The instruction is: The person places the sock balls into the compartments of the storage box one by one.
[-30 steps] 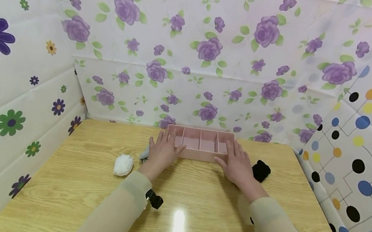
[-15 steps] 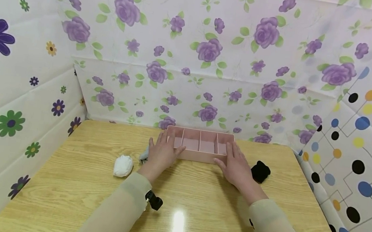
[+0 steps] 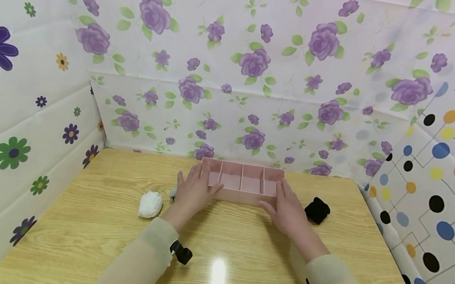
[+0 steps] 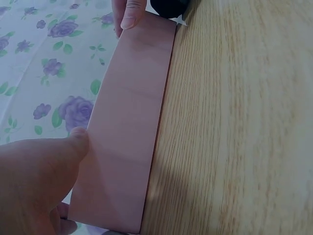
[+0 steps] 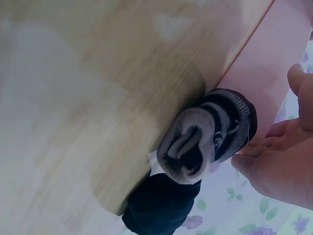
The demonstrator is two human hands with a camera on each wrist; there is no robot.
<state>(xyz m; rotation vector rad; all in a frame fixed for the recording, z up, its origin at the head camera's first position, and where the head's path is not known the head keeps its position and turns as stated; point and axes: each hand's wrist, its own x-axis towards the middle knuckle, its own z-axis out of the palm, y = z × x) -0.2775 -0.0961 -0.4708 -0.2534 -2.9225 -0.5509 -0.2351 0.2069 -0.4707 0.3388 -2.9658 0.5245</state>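
A pink divided box stands near the back of the wooden table. At its left end my left hand grips the corner, thumb against the front wall and fingers round the end. My right hand holds the opposite end the same way, thumb in front. Beside the right end lies a rolled striped sock, hidden by the hand in the head view. A black rolled bundle sits just right of it. Part of a grey bundle shows behind my left hand.
A white rolled bundle lies on the table left of my left hand. A flowered cloth rises behind the table's back edge, and patterned cloths stand along both sides. A small black device is strapped to my left wrist.
Both hands have drawn the pink box a little toward me and slightly left, away from the back cloth. The grey bundle is more covered by the left hand.
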